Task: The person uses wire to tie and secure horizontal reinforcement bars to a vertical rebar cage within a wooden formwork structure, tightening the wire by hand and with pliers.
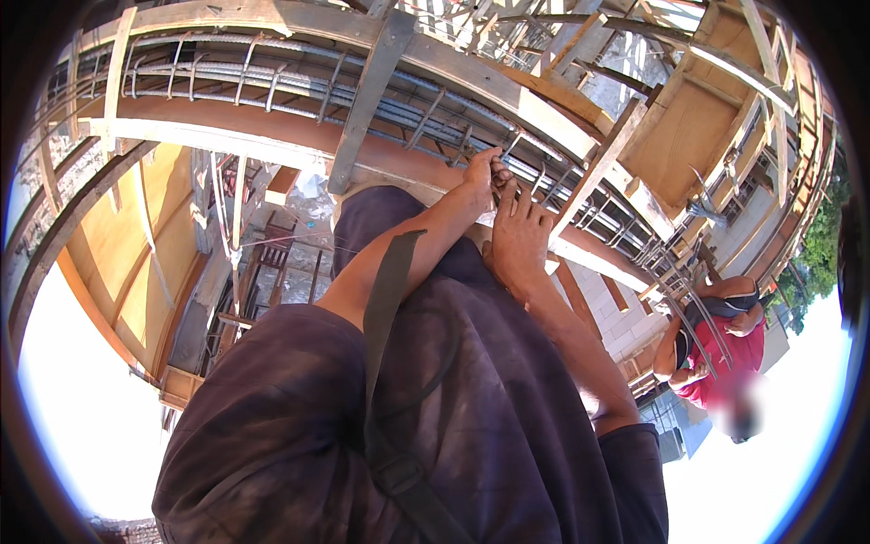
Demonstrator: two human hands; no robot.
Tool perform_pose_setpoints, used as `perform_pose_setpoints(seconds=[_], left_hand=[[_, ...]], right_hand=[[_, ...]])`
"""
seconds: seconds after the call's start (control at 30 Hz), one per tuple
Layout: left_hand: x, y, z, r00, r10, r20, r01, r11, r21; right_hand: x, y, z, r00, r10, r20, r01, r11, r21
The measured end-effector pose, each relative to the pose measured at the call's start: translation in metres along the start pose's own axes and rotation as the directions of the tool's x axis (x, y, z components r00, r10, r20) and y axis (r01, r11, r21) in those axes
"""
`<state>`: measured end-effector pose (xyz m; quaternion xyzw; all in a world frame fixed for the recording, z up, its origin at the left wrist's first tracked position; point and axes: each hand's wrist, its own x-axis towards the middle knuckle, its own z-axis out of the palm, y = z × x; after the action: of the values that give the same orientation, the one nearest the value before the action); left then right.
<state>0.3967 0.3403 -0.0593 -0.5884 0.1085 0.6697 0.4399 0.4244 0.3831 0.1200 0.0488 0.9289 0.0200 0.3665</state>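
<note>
Our left hand (483,172) curls narrow; right hand (522,238) half-bent just beside it; we cannot tell what either pinches. Rebar cage (427,117) lies at far side of reddish plank (272,123). Best we steady one hand against other, working slowly.

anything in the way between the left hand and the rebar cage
Nothing visible: the left hand is right at the rebar cage, with the right hand close beside it. The grey wooden crosspiece lies off to the left and another crosspiece to the right, neither between them.
</note>
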Motion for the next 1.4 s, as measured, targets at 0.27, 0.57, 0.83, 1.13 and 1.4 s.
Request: perform_pose_setpoints(seconds=[0.27, 0.57, 0.83, 1.13, 1.4], left_hand=[[0.013, -0.016, 0.012, 0.926, 0.224, -0.303, -0.181, 0.97, 0.163], [-0.023, 0.007, -0.01, 0.98, 0.013, 0.198, -0.022, 0.999, 0.044], [-0.001, 0.002, -0.007, 1.0, 0.009, -0.003, -0.008, 0.992, 0.122], [-0.037, 0.014, 0.002, 0.991, 0.006, -0.135, 0.046, 0.925, 0.377], [-0.002, -0.006, -0.001, 0.975, 0.138, -0.174, -0.095, 0.968, 0.233]], right_hand=[[0.021, 0.034, 0.057, 0.994, 0.071, 0.081, -0.098, 0.91, 0.403], [0.029, 0.044, 0.041, 0.627, -0.423, 0.654, -0.778, -0.371, 0.507], [0.016, 0.018, 0.02, 0.991, 0.049, 0.127, -0.09, 0.938, 0.334], [0.034, 0.051, 0.027, 0.715, -0.315, 0.624, -0.698, -0.27, 0.663], [0.009, 0.027, 0.018, 0.965, 0.065, 0.254, -0.201, 0.806, 0.557]])
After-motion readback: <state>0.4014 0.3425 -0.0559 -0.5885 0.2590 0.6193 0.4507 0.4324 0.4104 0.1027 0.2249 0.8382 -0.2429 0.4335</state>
